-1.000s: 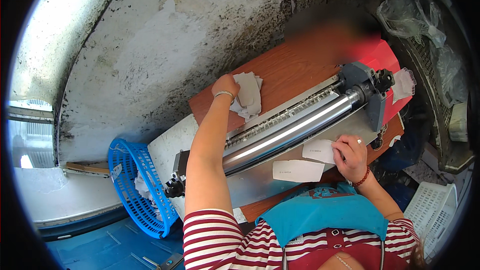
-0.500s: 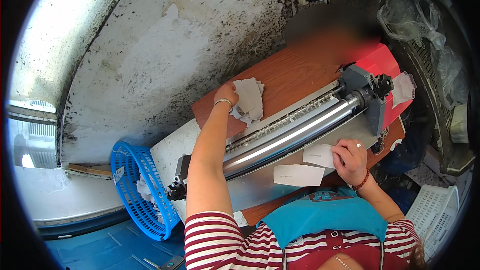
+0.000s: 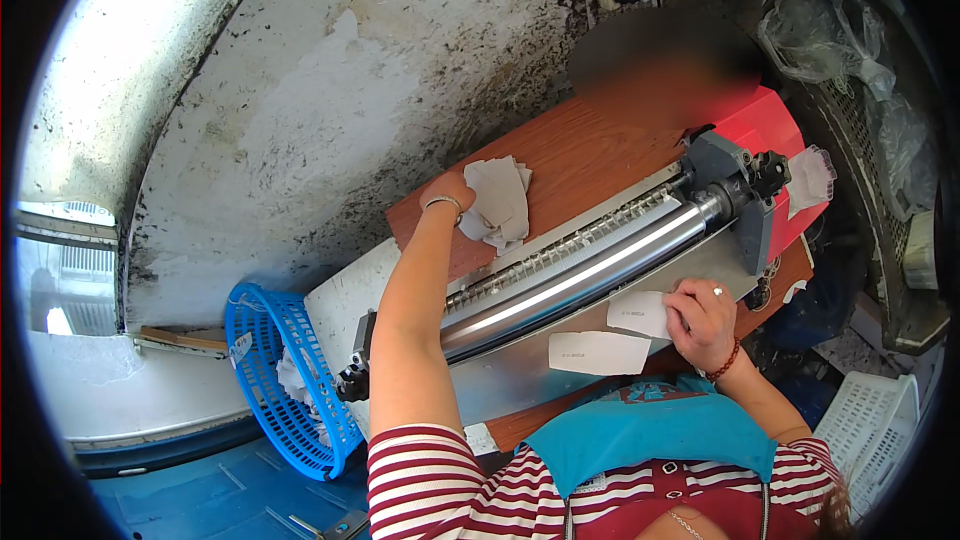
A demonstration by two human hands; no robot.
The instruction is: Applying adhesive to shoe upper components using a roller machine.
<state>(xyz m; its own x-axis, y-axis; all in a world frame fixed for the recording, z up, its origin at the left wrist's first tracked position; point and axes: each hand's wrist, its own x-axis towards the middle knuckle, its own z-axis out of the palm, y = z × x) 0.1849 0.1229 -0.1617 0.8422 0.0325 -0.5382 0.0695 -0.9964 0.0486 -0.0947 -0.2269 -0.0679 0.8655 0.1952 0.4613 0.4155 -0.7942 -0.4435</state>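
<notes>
My left hand (image 3: pixel 449 189) is at the left edge of a loose pile of off-white flat pieces (image 3: pixel 497 202) on the brown wood-grain board (image 3: pixel 590 155). Its fingers are mostly hidden, so their grip is unclear. On the metal plate in front of the rollers, my right hand (image 3: pixel 703 320) is closed, thumb and fingers pinching the right end of a white flat piece (image 3: pixel 637 313). A second white piece (image 3: pixel 598 352) lies just below it, nearer to me. Both carry small dark print. Between my hands runs a shiny metal roller (image 3: pixel 590 278), with a ridged shaft (image 3: pixel 565 240) behind it.
A dark grey end housing (image 3: pixel 735 185) and red cover (image 3: pixel 765 130) stand at the machine's right end. A blue basket (image 3: pixel 262 370) with white pieces tilts at its left. A white crate (image 3: pixel 875 430) is at lower right. A stained wall (image 3: pixel 300 120) rises behind.
My left hand has shifted slightly left along the pile's edge, and its fingers are less visible. The right hand and the two white pieces hold almost the same place.
</notes>
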